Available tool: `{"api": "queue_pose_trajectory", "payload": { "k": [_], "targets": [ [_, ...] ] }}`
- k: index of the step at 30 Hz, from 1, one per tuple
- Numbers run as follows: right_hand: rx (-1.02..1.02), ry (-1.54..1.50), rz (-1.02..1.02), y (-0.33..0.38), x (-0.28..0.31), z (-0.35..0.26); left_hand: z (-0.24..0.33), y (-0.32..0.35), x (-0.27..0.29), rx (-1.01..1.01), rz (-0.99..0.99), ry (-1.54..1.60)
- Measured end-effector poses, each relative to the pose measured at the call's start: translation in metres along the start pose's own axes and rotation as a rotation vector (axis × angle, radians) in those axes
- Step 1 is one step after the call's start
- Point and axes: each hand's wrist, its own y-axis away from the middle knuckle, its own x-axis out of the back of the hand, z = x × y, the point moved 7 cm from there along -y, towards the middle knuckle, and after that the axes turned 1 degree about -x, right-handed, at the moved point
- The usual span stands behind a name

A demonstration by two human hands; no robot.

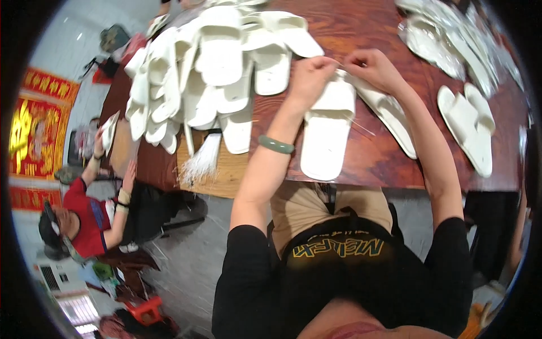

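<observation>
A white slipper [327, 135] lies sole-down on the table in front of me, its far end between my hands. My left hand [311, 79] pinches at that far end, with a green bangle [275, 144] on the wrist. Close beside it, my right hand [375, 69] is also closed in a pinch. A thin strand seems to run between the fingertips, too fine to make out well. Under my right forearm a second white slipper [389, 113] lies slanted. Loose thin strands [364, 127] show between the two slippers.
A large heap of white slippers [220, 51] covers the table's left. Near its edge lies a bundle of thin white strands [203, 155]. A slipper pair [466, 124] and plastic-wrapped slippers [435, 45] are on the right. At left, a person in red [84, 209] holds a slipper.
</observation>
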Motion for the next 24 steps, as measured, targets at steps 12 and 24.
{"api": "queue_pose_trajectory", "payload": {
  "k": [12, 24],
  "targets": [
    [-0.057, -0.157, 0.201, -0.001, 0.019, 0.021, 0.066, 0.006, 0.015, -0.107, -0.017, 0.529],
    [0.262, -0.239, 0.165, 0.008, 0.018, -0.004, 0.042, -0.017, -0.021, -0.008, 0.144, 0.024]
  ]
}}
